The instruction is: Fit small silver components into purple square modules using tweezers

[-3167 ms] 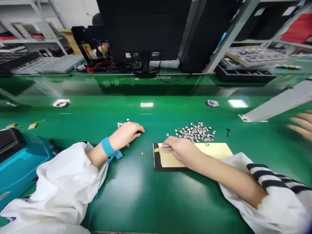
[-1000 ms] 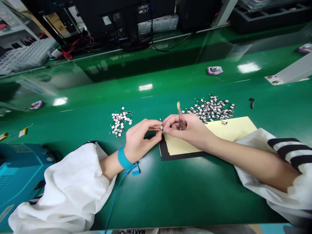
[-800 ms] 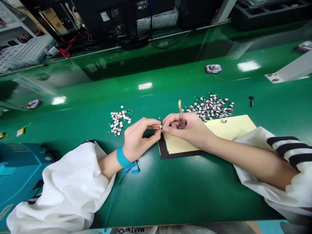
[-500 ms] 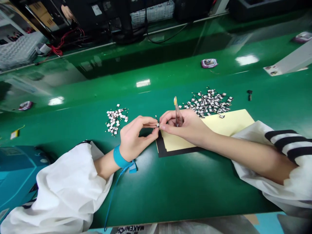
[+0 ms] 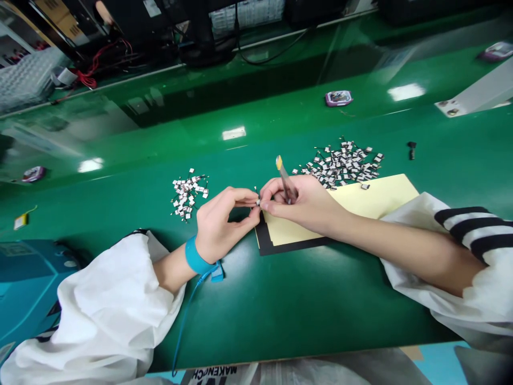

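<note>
My left hand [image 5: 218, 219], with a blue wrist strap [image 5: 195, 256] and cord, pinches a small silver-white part [image 5: 258, 202] with a short dark lead pointing up. The fingertips of my right hand [image 5: 292, 200] meet the same part from the other side. Tucked in that hand is a pair of tweezers [image 5: 284, 174], its yellowish end sticking up past the fingers. Under the right hand lie yellow sheets [image 5: 372, 198] on a black sheet [image 5: 265, 243]. Left of my left hand is a small pile of similar parts [image 5: 187, 195]; a larger pile [image 5: 344, 163] lies beyond my right hand.
A purple-rimmed case [image 5: 339, 98] and a small black piece [image 5: 412, 150] lie farther back on the green table. A metal bracket [image 5: 476, 93] stands at right, a teal bin [image 5: 28, 283] at left. Cables and dark equipment [image 5: 192, 32] line the back.
The view has shifted slightly. The tweezers tilt a little more to the left, and my fingertips stay together on the small part.
</note>
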